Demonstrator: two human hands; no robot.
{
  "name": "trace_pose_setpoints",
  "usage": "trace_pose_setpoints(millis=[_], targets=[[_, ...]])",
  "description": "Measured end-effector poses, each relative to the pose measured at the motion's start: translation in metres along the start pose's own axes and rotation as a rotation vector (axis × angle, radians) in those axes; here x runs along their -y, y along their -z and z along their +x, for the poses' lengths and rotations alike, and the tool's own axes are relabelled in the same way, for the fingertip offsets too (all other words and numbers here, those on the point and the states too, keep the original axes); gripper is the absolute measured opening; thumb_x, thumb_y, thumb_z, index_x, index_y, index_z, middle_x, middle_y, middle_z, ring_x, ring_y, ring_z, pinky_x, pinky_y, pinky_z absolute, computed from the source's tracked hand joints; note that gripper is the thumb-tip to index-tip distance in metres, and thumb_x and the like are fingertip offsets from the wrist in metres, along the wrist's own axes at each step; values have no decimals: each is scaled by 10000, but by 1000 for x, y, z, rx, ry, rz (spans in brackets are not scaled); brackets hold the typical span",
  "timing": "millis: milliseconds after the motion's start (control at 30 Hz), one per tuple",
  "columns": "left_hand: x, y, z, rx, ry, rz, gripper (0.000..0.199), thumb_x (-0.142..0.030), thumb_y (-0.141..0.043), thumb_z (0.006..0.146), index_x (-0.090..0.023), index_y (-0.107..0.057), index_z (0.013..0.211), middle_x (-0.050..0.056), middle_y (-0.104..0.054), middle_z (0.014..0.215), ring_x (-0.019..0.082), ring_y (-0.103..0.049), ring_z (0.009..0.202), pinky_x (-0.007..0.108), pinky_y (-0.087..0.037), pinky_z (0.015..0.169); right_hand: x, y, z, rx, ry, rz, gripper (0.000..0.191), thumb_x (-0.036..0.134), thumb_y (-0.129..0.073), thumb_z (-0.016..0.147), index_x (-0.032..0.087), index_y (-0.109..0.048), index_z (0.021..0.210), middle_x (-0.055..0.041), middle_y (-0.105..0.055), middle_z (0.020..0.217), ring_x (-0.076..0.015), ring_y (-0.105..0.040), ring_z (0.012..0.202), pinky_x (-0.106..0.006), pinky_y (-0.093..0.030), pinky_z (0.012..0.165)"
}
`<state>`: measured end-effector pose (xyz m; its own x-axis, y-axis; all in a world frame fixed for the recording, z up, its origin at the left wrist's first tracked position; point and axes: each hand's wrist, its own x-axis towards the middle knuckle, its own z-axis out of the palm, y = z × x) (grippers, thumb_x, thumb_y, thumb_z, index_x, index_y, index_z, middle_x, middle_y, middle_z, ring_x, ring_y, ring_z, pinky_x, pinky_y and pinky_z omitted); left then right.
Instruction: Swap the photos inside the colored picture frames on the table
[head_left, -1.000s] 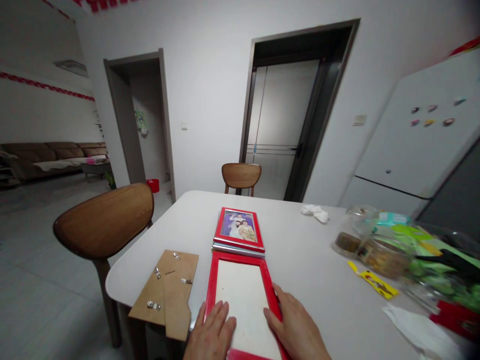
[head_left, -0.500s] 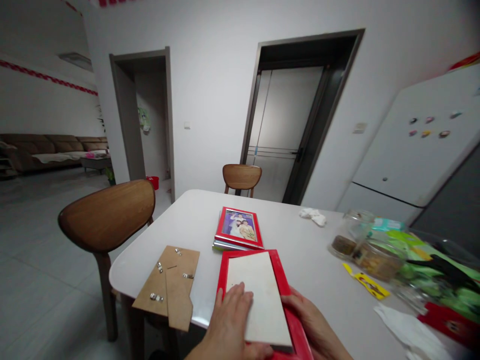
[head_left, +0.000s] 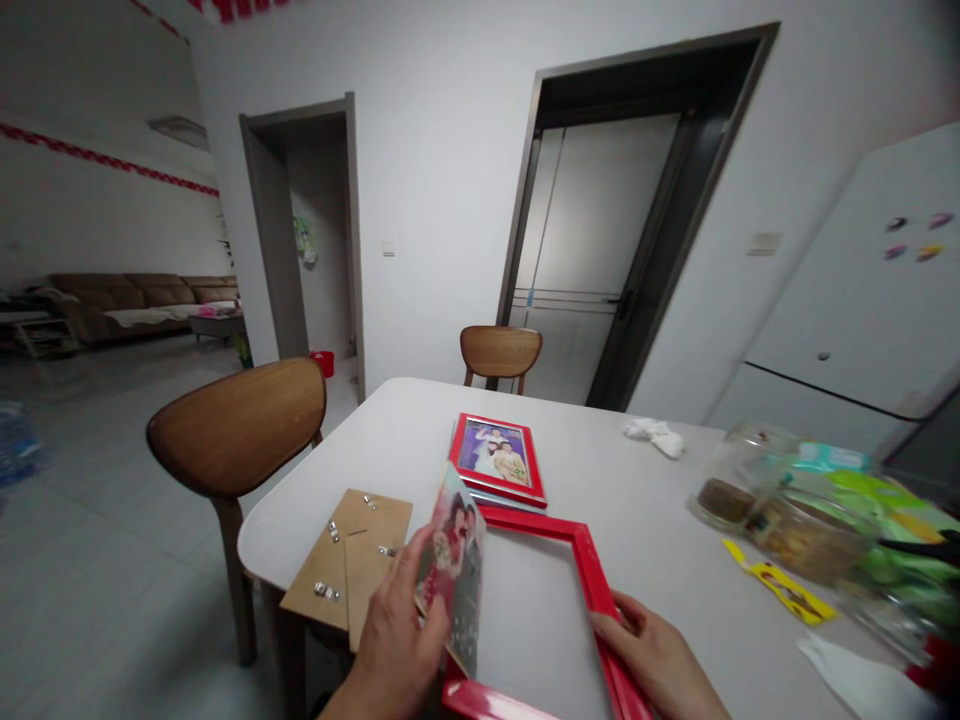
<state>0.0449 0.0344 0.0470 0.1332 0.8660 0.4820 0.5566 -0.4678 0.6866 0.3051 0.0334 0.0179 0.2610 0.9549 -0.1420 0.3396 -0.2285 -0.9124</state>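
My left hand (head_left: 409, 610) grips a photo panel (head_left: 459, 570) by its left side, tilted up on edge so its picture of people faces right. The panel stands over the left side of a red picture frame (head_left: 592, 570), whose opening shows the white tabletop. My right hand (head_left: 649, 645) is closed around the frame's right side. Just beyond lies another red-framed photo (head_left: 495, 455), stacked on something with a silvery edge. Left of my left hand, a brown backing board (head_left: 322, 560) with metal clips and a stand flap lies at the table's edge.
Glass jars (head_left: 739, 480), a yellow wrapper (head_left: 787, 590), white tissue (head_left: 862, 675) and green packages (head_left: 892, 500) crowd the table's right side. A crumpled tissue (head_left: 654, 436) lies farther back. Wooden chairs (head_left: 247, 430) stand at the left and far sides.
My left hand has lifted the panel out of the red frame and turned it up, so its photo side shows instead of the white back. My right hand still holds the frame.
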Motion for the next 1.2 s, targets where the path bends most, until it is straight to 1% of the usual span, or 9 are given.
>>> trace_pose_setpoints(millis=[100,233,467,567,667,800,1000,1100,1200], targets=[[23,10,-9,26,105,61,439,-150,-416,709,-130,-435,1148,103,-537,1124,223,-489,1046,358,-400,886,-12,2,8,-125,29,-271,560,440,-457,600,78,-557,1017,-94,-666,813,-231,-604,750,-292,-439,699],[39,12,-20,126,117,201,414,-208,-427,735,-128,-447,1141,110,-538,1132,214,-492,1051,345,-403,885,-13,-3,8,-200,71,-472,525,427,-405,643,124,-558,1044,-67,-666,765,-213,-608,703,-277,-429,658],[37,20,-26,232,53,444,398,-240,-480,726,-137,-488,1110,121,-583,1037,261,-527,971,414,-424,828,-12,-7,5,-180,114,-636,484,385,-384,688,118,-545,1058,-115,-647,897,-242,-593,813,-316,-420,732],[36,19,-31,257,-56,441,489,-211,-512,686,-151,-437,1165,135,-497,1173,277,-451,1072,452,-370,889,-12,-7,4,-160,119,-753,467,378,-352,723,118,-535,1064,-130,-623,947,-242,-582,844,-333,-414,757],[31,11,-35,352,-174,393,629,-118,-526,600,-160,-381,1211,133,-352,1308,283,-324,1182,469,-297,949,-11,-8,3,-195,138,-846,475,393,-341,742,118,-515,1087,-139,-586,994,-245,-562,876,-354,-409,769],[27,-9,-33,452,-209,438,658,-35,-486,575,-142,-381,1216,142,-318,1324,286,-268,1211,473,-285,957,-9,-21,2,-258,337,-903,454,355,-374,740,88,-519,1078,-150,-532,1085,-239,-491,983,-348,-370,851],[47,-26,-35,367,-307,449,534,-12,-389,713,-172,-377,1223,122,-378,1291,231,-338,1181,421,-361,920,-9,-38,2,-235,417,-883,409,326,-423,722,124,-563,1049,-134,-544,1093,-261,-472,983,-387,-386,814],[49,-16,-30,286,-326,368,527,-31,-379,714,-180,-390,1219,102,-430,1259,213,-382,1155,400,-371,917,-6,-36,4,-225,415,-806,382,322,-449,702,136,-589,1005,-124,-567,1063,-260,-478,972,-396,-381,824],[36,1,-17,166,-265,164,484,-50,-343,739,-179,-429,1198,77,-473,1228,191,-410,1136,373,-354,937,7,-37,-2,-243,422,-573,354,326,-492,668,165,-606,962,-109,-588,1030,-258,-493,965,-412,-374,841]])
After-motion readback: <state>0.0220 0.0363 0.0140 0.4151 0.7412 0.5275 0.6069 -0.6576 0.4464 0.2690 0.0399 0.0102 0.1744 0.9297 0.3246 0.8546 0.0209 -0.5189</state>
